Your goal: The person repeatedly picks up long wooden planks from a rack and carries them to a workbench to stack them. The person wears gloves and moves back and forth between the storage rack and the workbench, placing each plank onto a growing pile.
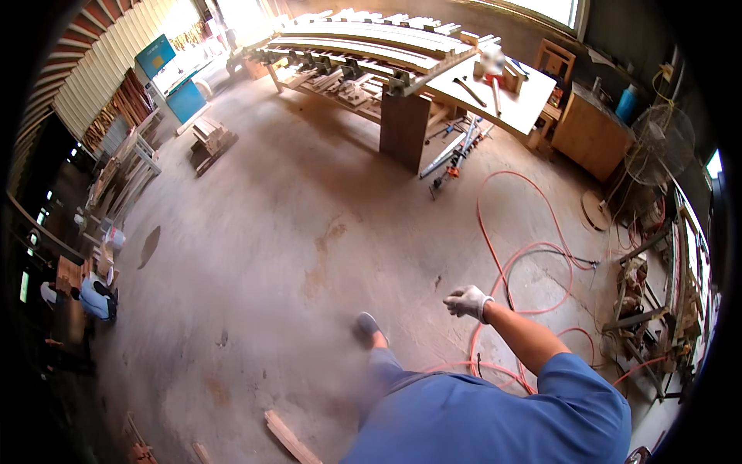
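My right hand [466,301], in a pale work glove, hangs out over the concrete floor with its fingers curled in. I see nothing in it, and it touches nothing. Closest to it is a long orange-red hose [502,267], lying in loose loops on the floor just to the right and partly behind my forearm. My left hand is outside the picture. One shoe [366,325] shows on the floor ahead of my blue shirt.
A long workbench [533,100] with timber strips and a hammer [495,97] stands ahead. Bar clamps [456,158] lie on the floor beside its dark end panel [403,127]. A fan [659,145] and cluttered rack [657,309] line the right. A plank [290,437] lies nearby.
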A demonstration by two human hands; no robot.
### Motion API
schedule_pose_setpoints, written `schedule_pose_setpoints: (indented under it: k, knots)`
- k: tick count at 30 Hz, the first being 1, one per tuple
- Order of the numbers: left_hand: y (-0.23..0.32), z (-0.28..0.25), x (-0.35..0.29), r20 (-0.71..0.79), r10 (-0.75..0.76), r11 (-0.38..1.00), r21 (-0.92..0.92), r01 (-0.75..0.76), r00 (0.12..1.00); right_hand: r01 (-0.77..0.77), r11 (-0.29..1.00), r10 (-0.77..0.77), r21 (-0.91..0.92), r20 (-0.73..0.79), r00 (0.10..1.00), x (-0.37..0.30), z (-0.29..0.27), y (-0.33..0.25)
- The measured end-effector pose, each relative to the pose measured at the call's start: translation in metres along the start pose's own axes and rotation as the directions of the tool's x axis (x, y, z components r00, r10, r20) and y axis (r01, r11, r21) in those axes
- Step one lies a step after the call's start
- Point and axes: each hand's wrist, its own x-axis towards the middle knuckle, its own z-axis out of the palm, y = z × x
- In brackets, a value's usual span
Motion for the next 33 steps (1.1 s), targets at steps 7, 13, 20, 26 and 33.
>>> schedule_pose_setpoints:
  k: [7, 13, 20, 26, 33]
  knots:
    - [-0.013, -0.237, 0.189, 0.038, 0.229, 0.895, 0.384, -0.226, 0.973, -0.190, 0.968, 0.203, 0.163, -0.069, 0.977, 0.051, -0.011, -0.056]
    - [-0.008, -0.456, 0.364, -0.695, 0.095, 0.686, -0.473, -0.552, 0.713, -0.131, 0.970, 0.160, 0.204, -0.131, 0.978, 0.099, -0.005, -0.177]
    - [0.052, -0.572, 0.436, -0.496, -0.028, 0.524, -0.747, -0.410, 0.868, 0.179, 0.952, -0.146, 0.249, -0.147, 0.978, 0.223, -0.036, -0.338]
    - [0.068, -0.528, 0.411, -0.001, -0.228, 0.765, -0.619, 0.179, 0.974, 0.389, 0.906, -0.370, 0.169, -0.131, 0.920, 0.342, -0.085, -0.497]
    - [0.160, -0.520, 0.380, 0.112, -0.169, 0.939, -0.285, 0.195, 0.979, 0.472, 0.867, -0.478, 0.159, 0.005, 0.878, 0.413, -0.106, -0.640]
